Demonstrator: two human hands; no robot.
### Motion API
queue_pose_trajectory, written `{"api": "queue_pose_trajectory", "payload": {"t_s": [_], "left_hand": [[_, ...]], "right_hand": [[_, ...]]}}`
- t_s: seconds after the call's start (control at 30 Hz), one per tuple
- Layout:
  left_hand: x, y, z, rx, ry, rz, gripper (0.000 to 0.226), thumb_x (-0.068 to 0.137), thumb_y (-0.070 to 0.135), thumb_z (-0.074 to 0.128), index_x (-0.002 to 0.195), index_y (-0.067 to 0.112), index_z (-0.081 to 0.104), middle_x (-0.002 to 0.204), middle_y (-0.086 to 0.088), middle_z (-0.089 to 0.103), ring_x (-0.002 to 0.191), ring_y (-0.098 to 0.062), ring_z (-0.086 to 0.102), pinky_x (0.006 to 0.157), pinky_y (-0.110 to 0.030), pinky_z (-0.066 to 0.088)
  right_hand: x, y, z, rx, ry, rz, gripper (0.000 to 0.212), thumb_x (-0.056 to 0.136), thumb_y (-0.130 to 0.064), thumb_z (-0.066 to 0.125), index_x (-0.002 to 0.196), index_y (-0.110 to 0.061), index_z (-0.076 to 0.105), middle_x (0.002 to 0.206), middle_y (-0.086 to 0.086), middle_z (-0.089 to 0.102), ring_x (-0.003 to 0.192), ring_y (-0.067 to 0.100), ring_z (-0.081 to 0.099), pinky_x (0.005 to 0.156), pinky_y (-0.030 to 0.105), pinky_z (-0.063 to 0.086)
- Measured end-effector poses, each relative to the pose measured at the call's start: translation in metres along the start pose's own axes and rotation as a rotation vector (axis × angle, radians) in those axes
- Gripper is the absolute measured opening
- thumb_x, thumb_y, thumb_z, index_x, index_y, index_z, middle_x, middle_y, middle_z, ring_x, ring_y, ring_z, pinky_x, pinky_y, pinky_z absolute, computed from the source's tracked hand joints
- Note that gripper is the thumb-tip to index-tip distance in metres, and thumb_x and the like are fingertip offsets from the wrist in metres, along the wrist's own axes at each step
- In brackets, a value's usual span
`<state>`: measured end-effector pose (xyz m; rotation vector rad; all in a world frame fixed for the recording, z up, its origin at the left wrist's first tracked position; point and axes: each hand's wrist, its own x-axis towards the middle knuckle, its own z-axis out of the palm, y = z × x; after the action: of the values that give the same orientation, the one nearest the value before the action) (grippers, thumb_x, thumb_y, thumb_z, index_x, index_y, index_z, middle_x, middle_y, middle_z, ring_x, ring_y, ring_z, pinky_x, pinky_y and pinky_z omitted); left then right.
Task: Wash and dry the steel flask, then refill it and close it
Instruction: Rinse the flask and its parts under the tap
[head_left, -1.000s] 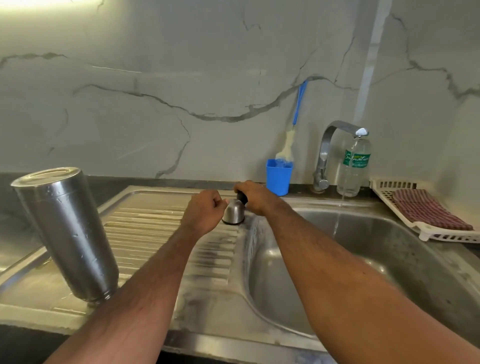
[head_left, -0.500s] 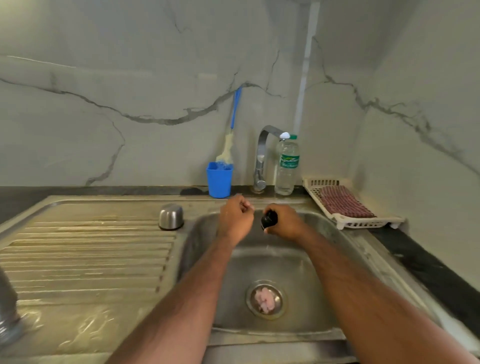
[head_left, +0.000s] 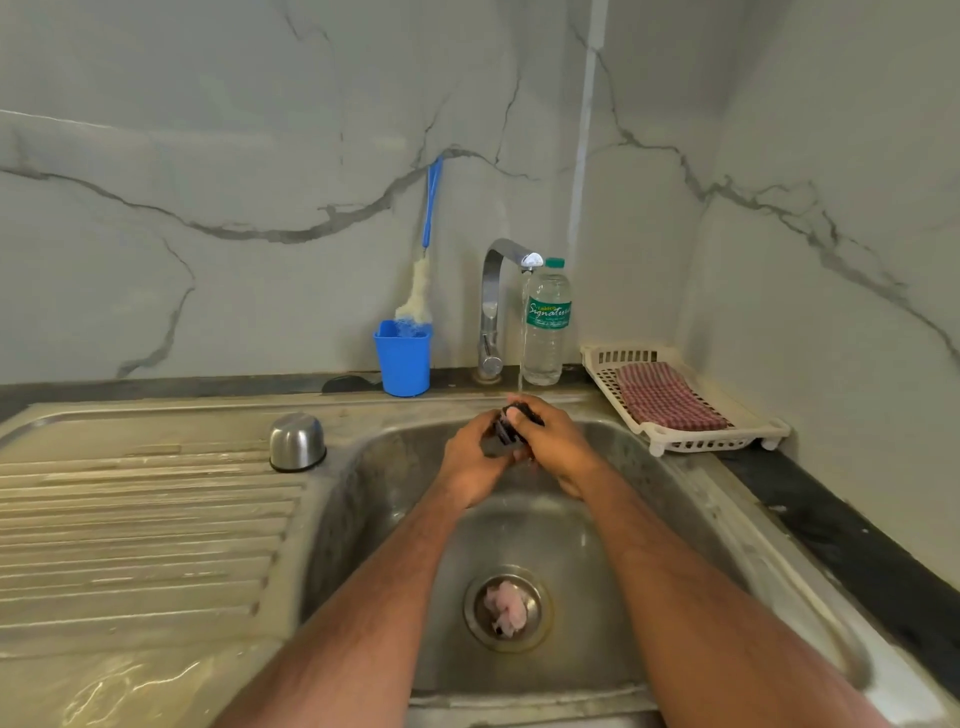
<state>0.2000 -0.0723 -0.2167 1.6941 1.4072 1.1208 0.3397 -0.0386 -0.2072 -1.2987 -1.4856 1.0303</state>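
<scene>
Both hands, the left (head_left: 475, 457) having just joined the right (head_left: 553, 441), clamp their fingers on the black stopper (head_left: 506, 434) under the tap stream (head_left: 520, 358) at the sink's (head_left: 363, 467) back edge, so rinsing has begun; flask unseen.

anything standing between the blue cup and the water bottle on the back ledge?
Yes, head view: the tap stands between the blue cup and the water bottle. Its water stream falls just left of the bottle.
</scene>
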Motion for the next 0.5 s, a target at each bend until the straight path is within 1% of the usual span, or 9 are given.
{"api": "queue_pose_trajectory", "payload": {"t_s": [0.03,0.07,0.13,0.2,0.23,0.3,0.37,0.4,0.5], "left_hand": [[0.000,-0.001,0.001,-0.031,0.025,-0.004,0.053,0.087,0.023,0.079,0.137,0.026,0.061,0.120,0.010,0.069,0.111,-0.009,0.066,0.096,-0.030,0.054],[0.000,0.000,0.001,-0.083,0.055,-0.013,0.048,0.090,0.020,0.076,0.136,0.025,0.062,0.117,0.009,0.071,0.106,-0.011,0.069,0.091,-0.035,0.059],[0.003,-0.001,0.002,-0.135,0.124,-0.036,0.035,0.094,0.017,0.072,0.129,0.021,0.067,0.108,0.006,0.074,0.094,-0.013,0.074,0.082,-0.040,0.063],[0.009,-0.003,0.004,-0.154,0.164,-0.063,0.024,0.094,0.021,0.071,0.118,0.020,0.071,0.100,0.003,0.077,0.090,-0.015,0.075,0.085,-0.040,0.062],[0.010,-0.002,0.005,-0.189,0.154,-0.093,0.019,0.095,0.025,0.070,0.113,0.019,0.072,0.097,0.000,0.078,0.088,-0.018,0.076,0.086,-0.042,0.062],[0.009,0.000,0.007,-0.296,0.103,-0.151,0.020,0.099,0.028,0.064,0.106,0.011,0.072,0.090,-0.009,0.078,0.080,-0.024,0.077,0.082,-0.042,0.063],[0.006,0.005,0.008,-0.378,0.057,-0.209,0.029,0.105,0.029,0.057,0.106,0.003,0.072,0.082,-0.013,0.077,0.071,-0.023,0.074,0.073,-0.036,0.062],[0.006,0.007,0.008,-0.412,0.049,-0.232,0.033,0.106,0.030,0.054,0.106,0.002,0.071,0.078,-0.013,0.076,0.067,-0.021,0.073,0.070,-0.034,0.060],[0.008,0.010,0.008,-0.503,0.060,-0.286,0.037,0.106,0.034,0.053,0.102,0.001,0.070,0.073,-0.014,0.074,0.062,-0.021,0.068,0.066,-0.035,0.058]], "right_hand": [[-0.001,-0.003,0.001,0.029,-0.009,0.019,0.030,0.103,-0.035,0.058,0.133,-0.036,0.060,0.119,-0.001,0.070,0.087,0.014,0.065,0.053,0.020,0.046],[-0.003,-0.005,0.002,0.057,-0.021,0.040,0.026,0.105,-0.035,0.055,0.130,-0.036,0.061,0.113,0.001,0.071,0.079,0.012,0.063,0.050,0.020,0.043],[-0.006,-0.008,0.005,0.113,-0.059,0.083,0.024,0.108,-0.035,0.047,0.126,-0.032,0.062,0.100,0.004,0.071,0.067,0.013,0.058,0.049,0.024,0.041],[-0.010,-0.010,0.004,0.161,-0.088,0.128,0.028,0.110,-0.037,0.039,0.124,-0.027,0.061,0.093,0.007,0.069,0.063,0.014,0.056,0.050,0.026,0.039],[-0.011,-0.009,0.002,0.184,-0.097,0.155,0.032,0.110,-0.039,0.035,0.124,-0.023,0.060,0.088,0.009,0.069,0.061,0.014,0.056,0.052,0.027,0.039],[-0.014,-0.007,-0.004,0.219,-0.119,0.202,0.039,0.110,-0.041,0.033,0.121,-0.016,0.061,0.080,0.010,0.069,0.059,0.014,0.057,0.053,0.029,0.039],[-0.017,-0.005,-0.008,0.243,-0.140,0.222,0.043,0.109,-0.045,0.034,0.120,-0.013,0.062,0.084,0.012,0.067,0.060,0.015,0.054,0.054,0.029,0.040],[-0.018,-0.004,-0.009,0.258,-0.140,0.213,0.042,0.109,-0.044,0.034,0.122,-0.016,0.062,0.088,0.012,0.066,0.062,0.016,0.052,0.054,0.028,0.040],[-0.019,-0.007,-0.007,0.292,-0.122,0.138,0.034,0.111,-0.037,0.032,0.130,-0.033,0.060,0.098,0.011,0.068,0.067,0.017,0.053,0.054,0.027,0.037]]}}
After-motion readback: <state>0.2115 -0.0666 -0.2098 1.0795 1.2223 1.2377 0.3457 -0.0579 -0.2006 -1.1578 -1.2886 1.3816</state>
